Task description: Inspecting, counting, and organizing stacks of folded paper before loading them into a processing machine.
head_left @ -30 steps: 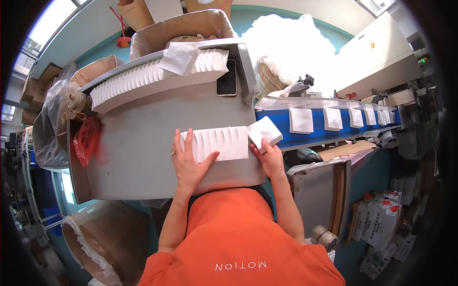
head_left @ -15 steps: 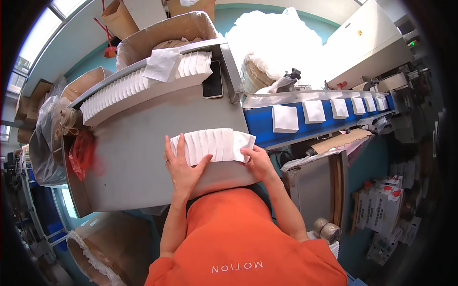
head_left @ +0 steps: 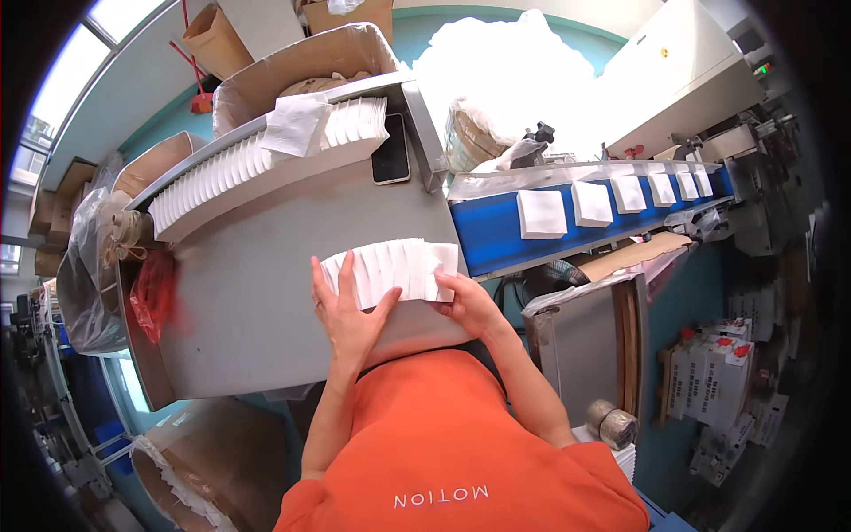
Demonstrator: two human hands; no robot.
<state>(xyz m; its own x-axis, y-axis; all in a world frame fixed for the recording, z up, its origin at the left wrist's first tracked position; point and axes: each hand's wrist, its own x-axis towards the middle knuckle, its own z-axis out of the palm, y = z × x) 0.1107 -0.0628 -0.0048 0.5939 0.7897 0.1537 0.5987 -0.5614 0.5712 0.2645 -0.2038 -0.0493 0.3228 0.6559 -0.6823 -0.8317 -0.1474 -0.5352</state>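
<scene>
A short row of folded white paper napkins (head_left: pixel 381 270) stands on the grey metal table in front of me. My left hand (head_left: pixel 347 306) holds the row's left end, fingers over the far side and thumb along the near side. At the other end, my right hand (head_left: pixel 468 304) pinches a napkin stack (head_left: pixel 441 258), its thumb on the front and the other fingers mostly hidden beneath. That stack sits against the row. Along the table's back edge runs a longer curved row of napkins (head_left: pixel 257 182), with a loose napkin (head_left: pixel 296 124) lying on top.
To the right, a blue conveyor belt (head_left: pixel 496 232) carries several spaced napkin stacks (head_left: pixel 542 215). A dark phone (head_left: pixel 391 152) lies by the table's back right corner. A red plastic bag (head_left: pixel 154 288) hangs at the left edge. Cardboard boxes (head_left: pixel 310 66) stand behind the table.
The right-hand stack has come leftward and straightened against the row. My left hand has shifted slightly right, so the row looks shorter. Stacks on the belt sit at different spots.
</scene>
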